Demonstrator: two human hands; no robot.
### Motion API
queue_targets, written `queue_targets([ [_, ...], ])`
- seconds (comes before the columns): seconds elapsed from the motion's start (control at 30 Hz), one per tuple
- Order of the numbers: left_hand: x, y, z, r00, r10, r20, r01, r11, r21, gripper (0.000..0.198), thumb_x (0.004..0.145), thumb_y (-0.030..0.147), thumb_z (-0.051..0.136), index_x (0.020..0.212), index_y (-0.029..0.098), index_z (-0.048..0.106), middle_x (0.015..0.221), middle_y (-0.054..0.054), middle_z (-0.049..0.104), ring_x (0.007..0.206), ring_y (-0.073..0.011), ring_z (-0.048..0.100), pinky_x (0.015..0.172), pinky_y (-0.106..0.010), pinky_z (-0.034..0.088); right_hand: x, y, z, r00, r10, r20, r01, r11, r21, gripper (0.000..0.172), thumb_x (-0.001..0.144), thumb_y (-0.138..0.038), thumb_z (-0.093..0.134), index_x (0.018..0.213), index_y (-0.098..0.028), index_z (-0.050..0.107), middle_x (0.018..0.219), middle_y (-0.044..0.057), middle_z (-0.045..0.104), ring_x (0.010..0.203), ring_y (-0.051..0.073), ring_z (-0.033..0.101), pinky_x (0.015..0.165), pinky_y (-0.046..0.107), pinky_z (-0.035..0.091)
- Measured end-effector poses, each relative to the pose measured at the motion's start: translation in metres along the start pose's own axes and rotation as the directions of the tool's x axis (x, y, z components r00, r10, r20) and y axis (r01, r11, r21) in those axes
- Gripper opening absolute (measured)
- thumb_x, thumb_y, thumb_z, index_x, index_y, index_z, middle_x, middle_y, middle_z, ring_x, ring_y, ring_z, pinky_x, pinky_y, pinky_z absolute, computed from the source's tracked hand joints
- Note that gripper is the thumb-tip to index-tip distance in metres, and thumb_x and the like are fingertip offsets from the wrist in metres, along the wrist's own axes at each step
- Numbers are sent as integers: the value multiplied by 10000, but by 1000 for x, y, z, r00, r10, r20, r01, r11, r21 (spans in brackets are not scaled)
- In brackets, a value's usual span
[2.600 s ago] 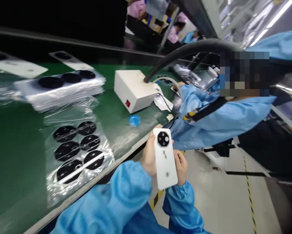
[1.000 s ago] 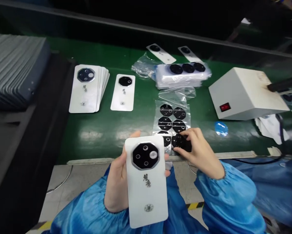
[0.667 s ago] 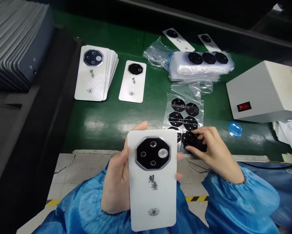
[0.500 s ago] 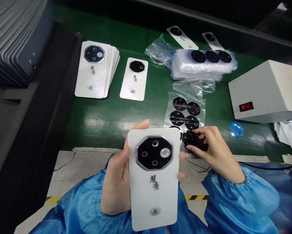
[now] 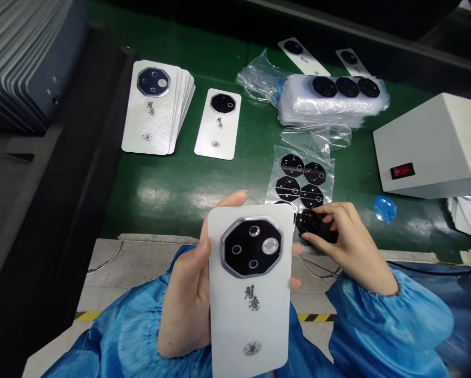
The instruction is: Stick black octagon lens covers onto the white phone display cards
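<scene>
White rounded-rectangular card (image 5: 239, 325) sits at 6 o'clock in my feed, held upright in the left hand (image 5: 184, 304), with its black octagonal silver-rimmed panel (image 5: 251, 248) facing the camera. The left thumb lies along the card's near edge, while the left fingertips (image 5: 296, 250) curl around from behind and show at its far edge. At 4 o'clock, the right hand (image 5: 349, 241) sits on a black octagonal sticker (image 5: 306, 220); its fingers are curled together, and the thumb and forefinger seem to pinch it, though I cannot see the contact clearly. That sticker lies on a clear plastic sheet (image 5: 278, 163) with four more black octagonal stickers. For a clean handling, I'd favour a light pinch at the sticker's rim, sparing its face, with the card kept square and steady. A fanned stack of white cards (image 5: 150, 123) lies at 11 o'clock on the green bench mat (image 5: 160, 226), and a single white card (image 5: 217, 126) lies at 12 o'clock.
</scene>
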State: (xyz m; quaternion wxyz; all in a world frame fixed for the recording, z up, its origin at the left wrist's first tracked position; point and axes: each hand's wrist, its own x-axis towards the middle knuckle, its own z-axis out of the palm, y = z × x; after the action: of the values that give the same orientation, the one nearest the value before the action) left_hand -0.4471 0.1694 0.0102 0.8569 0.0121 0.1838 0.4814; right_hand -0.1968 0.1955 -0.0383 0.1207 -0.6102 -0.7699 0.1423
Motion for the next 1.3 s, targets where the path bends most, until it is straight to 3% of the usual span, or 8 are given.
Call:
queue_targets([
  [0.13, 0, 3, 2, 999, -35, -28, 36, 999, 25, 511, 858, 385, 436, 1353, 369, 306, 1176, -79, 613, 1105, -349, 543, 826, -502, 492, 1, -1, -1, 1000, -21, -12, 21, 1000, -11, 447, 793, -494, 558, 1082, -164, 472, 977, 90, 460, 775, 175, 512, 635, 320, 481],
  [0.23, 0, 4, 3, 998, -50, -35, 51, 998, 45, 488, 869, 393, 417, 1344, 370, 312, 1176, -59, 609, 1109, -328, 545, 845, -489, 488, -1, -15, -11, 981, -133, -140, 127, 991, -49, 356, 800, -324, 604, 1086, -147, 489, 985, 104, 488, 843, 198, 529, 681, 347, 495],
  [0.3, 0, 5, 3, 998, -56, -16, 57, 997, 53, 425, 876, 395, 403, 1300, 363, 382, 1158, -40, 616, 1112, -313, 544, 846, -467, 491, -4, -34, -21, 912, -325, -250, 309, 946, -102, 288, 777, -191, 626, 1044, -137, 533, 990, 111, 524, 902, 223, 536, 716, 378, 495],
  [0.4, -1, 4, 2, 998, -62, 22, 61, 997, 51, 346, 899, 387, 349, 1215, 355, 486, 1100, -2, 647, 1066, -235, 582, 876, -381, 478, -7, -66, -29, 773, -567, -284, 558, 821, -119, 219, 726, -124, 660, 937, -141, 604, 976, 100, 579, 916, 236, 575, 701, 380, 512],
  [0.57, -4, 2, -1, 998, -33, 49, 30, 997, 65, 341, 901, 358, 350, 1201, 351, 513, 1049, 16, 668, 1010, -160, 603, 884, -271, 450, -4, -94, -23, 615, -649, -449, 638, 744, -201, 60, 702, -226, 692, 723, -194, 646, 805, 49, 639, 768, 180, 620, 642, 324, 537],
  [0.63, -5, 2, -2, 995, -33, 94, 31, 999, 20, 347, 902, 349, 344, 1205, 332, 512, 1024, 6, 669, 935, -148, 624, 833, -257, 469, -2, -96, -20, 590, -678, -437, 640, 724, -259, 56, 705, -240, 688, 717, -195, 655, 760, 60, 642, 757, 193, 618, 651, 349, 529],
  [0.93, -8, 1, 2, 994, -82, 67, 83, 997, -7, 338, 873, 360, 421, 1199, 346, 510, 983, 11, 656, 836, -118, 606, 769, -230, 480, -4, -92, -24, 575, -764, -292, 672, 645, -364, 279, 731, -377, 663, 944, -196, 656, 807, 72, 597, 772, 216, 583, 652, 383, 522],
  [1.3, -5, -1, 4, 996, -67, 63, 67, 998, 10, 310, 878, 345, 421, 1162, 354, 545, 960, 36, 676, 823, -107, 629, 732, -192, 498, -5, -91, -27, 575, -786, -229, 690, 616, -381, 345, 724, -389, 668, 1002, -185, 645, 802, 78, 582, 790, 233, 572, 659, 396, 510],
])
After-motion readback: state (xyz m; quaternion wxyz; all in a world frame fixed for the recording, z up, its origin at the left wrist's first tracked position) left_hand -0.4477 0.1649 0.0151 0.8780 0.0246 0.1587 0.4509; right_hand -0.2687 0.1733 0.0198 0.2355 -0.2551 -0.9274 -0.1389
